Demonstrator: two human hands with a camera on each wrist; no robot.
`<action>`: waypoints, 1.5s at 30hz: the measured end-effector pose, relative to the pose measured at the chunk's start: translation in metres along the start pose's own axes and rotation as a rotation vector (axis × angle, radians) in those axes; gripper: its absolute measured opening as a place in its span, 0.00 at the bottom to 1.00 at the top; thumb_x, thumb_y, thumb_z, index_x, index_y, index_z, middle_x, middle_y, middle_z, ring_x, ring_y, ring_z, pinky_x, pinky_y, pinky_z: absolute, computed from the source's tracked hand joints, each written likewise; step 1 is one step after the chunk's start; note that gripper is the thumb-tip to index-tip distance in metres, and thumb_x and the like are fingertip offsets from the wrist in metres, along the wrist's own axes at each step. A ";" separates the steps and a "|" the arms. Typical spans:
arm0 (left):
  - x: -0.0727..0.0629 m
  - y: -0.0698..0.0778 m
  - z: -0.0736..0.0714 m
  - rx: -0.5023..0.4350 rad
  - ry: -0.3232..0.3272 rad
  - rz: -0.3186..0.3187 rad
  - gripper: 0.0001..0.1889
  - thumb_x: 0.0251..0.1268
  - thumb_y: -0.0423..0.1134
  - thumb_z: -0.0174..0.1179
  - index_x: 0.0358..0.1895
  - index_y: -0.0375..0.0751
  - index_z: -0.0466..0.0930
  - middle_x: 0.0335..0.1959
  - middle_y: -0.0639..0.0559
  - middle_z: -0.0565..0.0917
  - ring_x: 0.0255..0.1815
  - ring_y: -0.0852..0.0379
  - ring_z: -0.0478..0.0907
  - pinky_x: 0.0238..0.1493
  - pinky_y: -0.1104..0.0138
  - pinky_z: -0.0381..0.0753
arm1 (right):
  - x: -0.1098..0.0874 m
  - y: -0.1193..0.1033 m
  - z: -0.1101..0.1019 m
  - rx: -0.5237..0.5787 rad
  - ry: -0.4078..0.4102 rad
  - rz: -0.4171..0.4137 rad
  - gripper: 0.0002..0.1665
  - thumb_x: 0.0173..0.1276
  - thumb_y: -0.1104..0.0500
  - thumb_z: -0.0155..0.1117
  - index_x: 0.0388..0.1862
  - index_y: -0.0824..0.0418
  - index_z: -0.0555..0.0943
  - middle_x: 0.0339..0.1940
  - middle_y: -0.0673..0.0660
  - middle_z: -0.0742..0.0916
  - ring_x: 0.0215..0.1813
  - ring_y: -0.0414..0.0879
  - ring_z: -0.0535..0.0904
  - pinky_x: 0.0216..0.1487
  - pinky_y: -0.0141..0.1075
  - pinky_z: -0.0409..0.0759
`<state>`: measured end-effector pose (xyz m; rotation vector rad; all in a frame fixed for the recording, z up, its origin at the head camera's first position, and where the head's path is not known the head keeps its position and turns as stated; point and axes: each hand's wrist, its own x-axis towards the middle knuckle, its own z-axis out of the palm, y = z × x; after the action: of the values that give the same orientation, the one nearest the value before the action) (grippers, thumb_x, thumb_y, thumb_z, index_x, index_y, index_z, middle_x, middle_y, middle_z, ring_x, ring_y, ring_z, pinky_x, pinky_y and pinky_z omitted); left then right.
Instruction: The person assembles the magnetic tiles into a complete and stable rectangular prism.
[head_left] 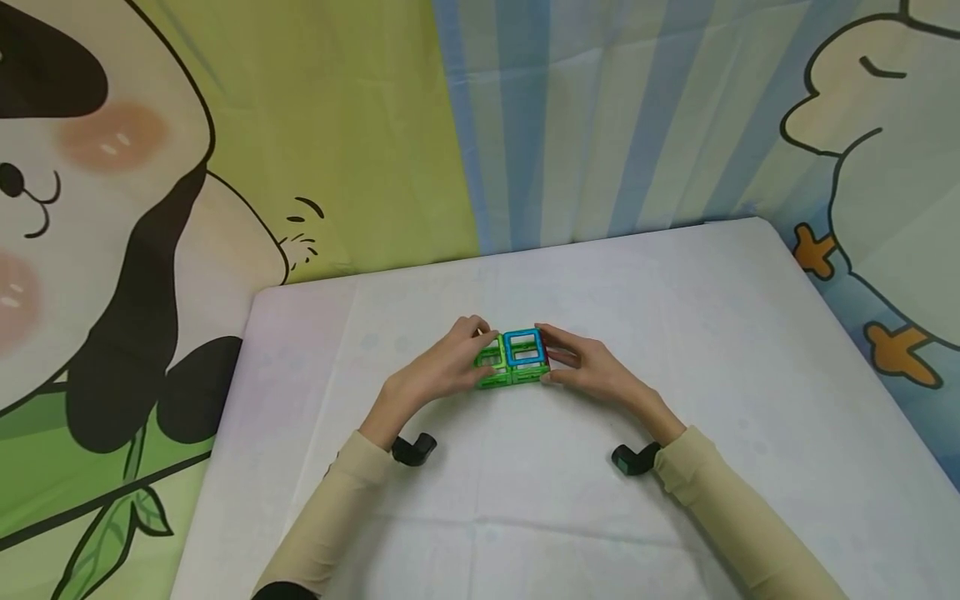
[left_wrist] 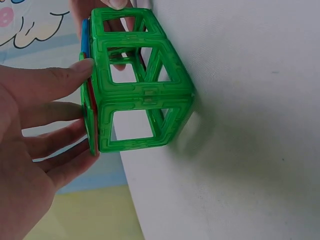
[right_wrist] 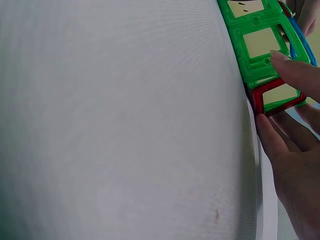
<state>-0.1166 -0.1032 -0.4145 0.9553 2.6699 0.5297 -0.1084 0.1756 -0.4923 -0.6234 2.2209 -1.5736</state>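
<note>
A low box of green see-through magnetic tiles (left_wrist: 147, 95) stands on the table between both hands. On its top, a blue square tile (head_left: 509, 350) lies at the right, beside a green square tile (left_wrist: 89, 122) with red showing under its edge. A red tile (right_wrist: 258, 102) forms the right end. My left hand (head_left: 450, 360) holds the green top tile, thumb at its front edge, fingers at its far left. At the right end, my right hand (head_left: 596, 367) grips the box, thumb on the green front face, fingers by the red tile.
The white-covered table (head_left: 480, 500) spreads around the box. Behind it hangs a cloth backdrop (head_left: 360, 125) with printed animals and stripes. Small black camera mounts (head_left: 636, 460) sit at both wrists, just above the table.
</note>
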 end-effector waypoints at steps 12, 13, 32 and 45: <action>0.000 -0.004 0.008 -0.020 0.049 0.012 0.29 0.71 0.39 0.67 0.70 0.31 0.73 0.64 0.41 0.73 0.61 0.47 0.69 0.61 0.57 0.77 | 0.002 0.000 0.000 -0.019 -0.001 0.007 0.49 0.69 0.64 0.71 0.83 0.58 0.58 0.82 0.63 0.66 0.76 0.62 0.70 0.70 0.44 0.74; -0.001 -0.004 0.009 -0.029 0.055 0.005 0.30 0.70 0.40 0.68 0.71 0.31 0.73 0.64 0.40 0.73 0.62 0.46 0.69 0.62 0.57 0.77 | 0.002 0.000 0.000 -0.019 -0.001 0.006 0.49 0.69 0.64 0.71 0.83 0.58 0.58 0.82 0.63 0.66 0.76 0.62 0.70 0.70 0.44 0.74; -0.014 -0.032 0.042 -0.440 0.146 -0.211 0.50 0.57 0.40 0.78 0.79 0.35 0.58 0.71 0.38 0.70 0.69 0.42 0.73 0.72 0.48 0.72 | 0.002 -0.001 0.001 0.033 -0.004 0.013 0.49 0.68 0.66 0.72 0.83 0.58 0.58 0.82 0.64 0.65 0.77 0.62 0.69 0.68 0.43 0.76; -0.016 -0.039 0.050 -0.538 0.172 -0.204 0.46 0.60 0.36 0.76 0.79 0.41 0.59 0.71 0.43 0.70 0.69 0.44 0.73 0.72 0.49 0.72 | 0.003 -0.001 0.000 0.024 0.024 -0.014 0.49 0.67 0.66 0.72 0.82 0.60 0.60 0.81 0.64 0.67 0.76 0.62 0.70 0.68 0.44 0.76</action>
<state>-0.1085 -0.1287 -0.4741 0.4945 2.5067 1.2414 -0.1112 0.1736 -0.4917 -0.6175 2.2156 -1.6208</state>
